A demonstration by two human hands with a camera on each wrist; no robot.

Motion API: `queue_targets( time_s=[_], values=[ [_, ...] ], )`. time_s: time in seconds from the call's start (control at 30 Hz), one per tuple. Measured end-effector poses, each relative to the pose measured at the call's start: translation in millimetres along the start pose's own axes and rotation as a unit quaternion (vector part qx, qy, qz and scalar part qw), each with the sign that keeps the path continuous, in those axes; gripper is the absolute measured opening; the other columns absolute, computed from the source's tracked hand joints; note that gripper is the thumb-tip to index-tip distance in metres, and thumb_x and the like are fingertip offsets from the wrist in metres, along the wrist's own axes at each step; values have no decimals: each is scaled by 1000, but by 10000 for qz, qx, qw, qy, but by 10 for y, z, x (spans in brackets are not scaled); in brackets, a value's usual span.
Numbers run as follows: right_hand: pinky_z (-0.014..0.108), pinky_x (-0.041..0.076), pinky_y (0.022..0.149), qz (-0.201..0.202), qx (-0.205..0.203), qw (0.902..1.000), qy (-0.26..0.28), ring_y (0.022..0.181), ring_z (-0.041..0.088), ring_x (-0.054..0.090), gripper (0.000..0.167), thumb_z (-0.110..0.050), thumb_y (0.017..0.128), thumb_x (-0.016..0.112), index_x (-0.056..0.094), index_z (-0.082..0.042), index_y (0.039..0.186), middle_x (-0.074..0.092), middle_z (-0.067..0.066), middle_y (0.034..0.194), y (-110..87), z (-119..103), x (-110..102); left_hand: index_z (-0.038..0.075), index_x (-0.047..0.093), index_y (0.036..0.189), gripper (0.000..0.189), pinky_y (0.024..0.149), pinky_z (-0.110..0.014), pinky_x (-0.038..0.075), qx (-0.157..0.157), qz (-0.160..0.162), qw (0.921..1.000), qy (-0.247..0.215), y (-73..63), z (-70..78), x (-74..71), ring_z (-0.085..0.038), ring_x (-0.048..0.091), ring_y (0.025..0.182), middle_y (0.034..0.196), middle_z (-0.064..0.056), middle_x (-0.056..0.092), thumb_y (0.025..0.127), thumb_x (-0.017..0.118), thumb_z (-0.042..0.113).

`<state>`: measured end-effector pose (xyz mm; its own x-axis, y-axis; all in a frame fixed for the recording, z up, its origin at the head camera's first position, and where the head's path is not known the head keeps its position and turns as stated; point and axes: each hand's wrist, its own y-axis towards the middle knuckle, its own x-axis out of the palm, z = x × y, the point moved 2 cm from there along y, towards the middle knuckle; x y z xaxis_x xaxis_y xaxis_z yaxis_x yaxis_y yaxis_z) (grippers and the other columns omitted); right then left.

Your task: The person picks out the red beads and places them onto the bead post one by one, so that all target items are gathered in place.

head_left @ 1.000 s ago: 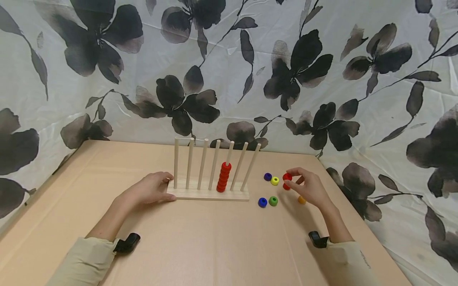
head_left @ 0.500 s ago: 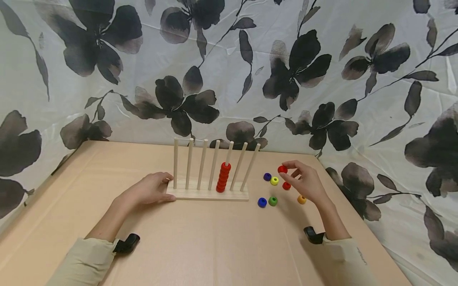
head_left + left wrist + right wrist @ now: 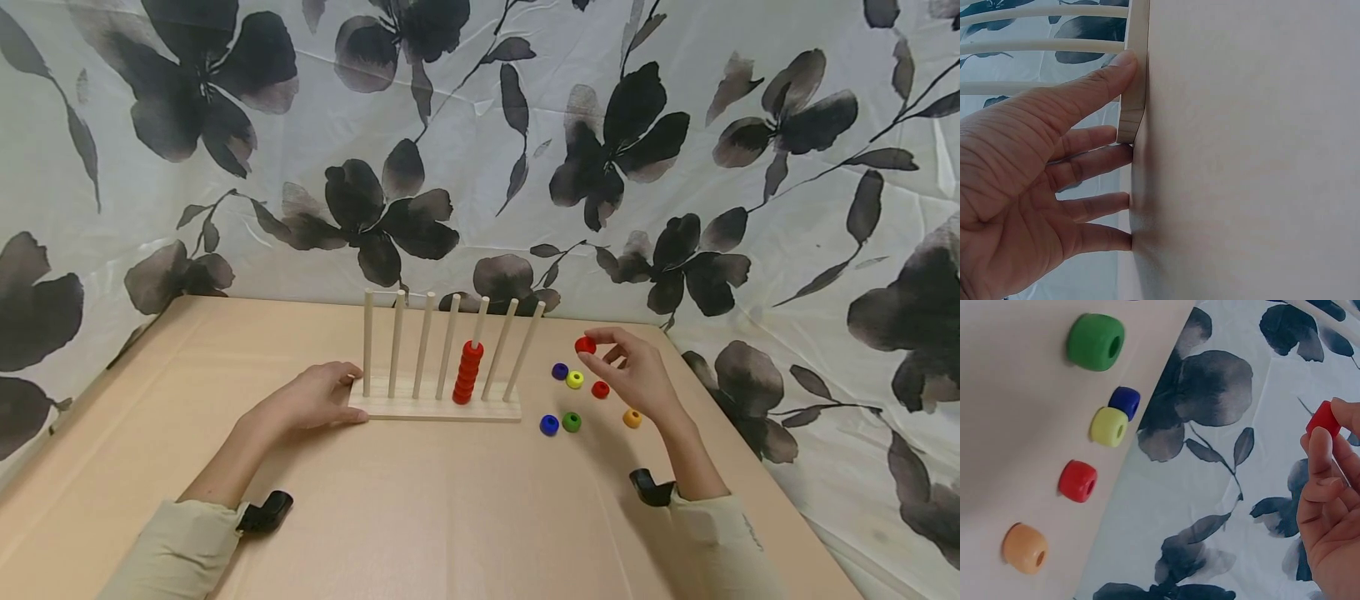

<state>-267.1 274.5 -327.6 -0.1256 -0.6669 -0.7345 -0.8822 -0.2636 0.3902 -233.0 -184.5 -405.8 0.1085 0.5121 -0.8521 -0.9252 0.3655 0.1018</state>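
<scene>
My left hand (image 3: 318,398) holds the left end of a wooden peg stand (image 3: 405,407), thumb at the front and fingers at the end and behind. In the left wrist view the thumb of my left hand (image 3: 1041,150) lies on the edge of the base (image 3: 1135,81). Several upright pegs rise from it, and a stack of red beads (image 3: 468,373) sits on one right of the middle. My right hand (image 3: 636,375) pinches a red bead (image 3: 585,345) between thumb and fingers, raised over the table. Also in the right wrist view, fingertips hold that red bead (image 3: 1323,419).
Loose beads lie right of the stand: dark blue (image 3: 559,372), yellow (image 3: 575,380), red (image 3: 600,389), orange (image 3: 632,418), green (image 3: 572,422) and blue (image 3: 549,425). Behind the wooden table (image 3: 450,517) hangs a floral cloth (image 3: 495,133).
My right hand has lifted a red bead away from beside another red one and carried it a little to the left and up. The left hand and the stand have stayed in place.
</scene>
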Motion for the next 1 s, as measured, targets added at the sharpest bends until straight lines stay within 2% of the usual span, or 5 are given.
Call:
queue_targets(
  time_s=[0.4, 1.0],
  values=[
    [22, 53, 68, 255, -309, 9992, 19, 84, 22, 61, 39, -22, 95, 76, 67, -8, 130, 70, 11, 119, 67, -213, -15, -9, 59, 127, 70, 103, -58, 46, -50, -21, 10000, -31, 6, -5, -5, -45, 61, 116, 120, -27, 67, 81, 87, 36],
    [18, 51, 60, 643, -751, 9948, 241, 76, 18, 60, 37, -17, 94, 76, 67, -8, 129, 71, 12, 116, 122, -487, -58, -8, 59, 126, 68, 102, -58, 46, -90, -61, 9999, -120, 6, 0, -12, -45, 61, 117, 120, -27, 67, 81, 88, 35]
  ],
)
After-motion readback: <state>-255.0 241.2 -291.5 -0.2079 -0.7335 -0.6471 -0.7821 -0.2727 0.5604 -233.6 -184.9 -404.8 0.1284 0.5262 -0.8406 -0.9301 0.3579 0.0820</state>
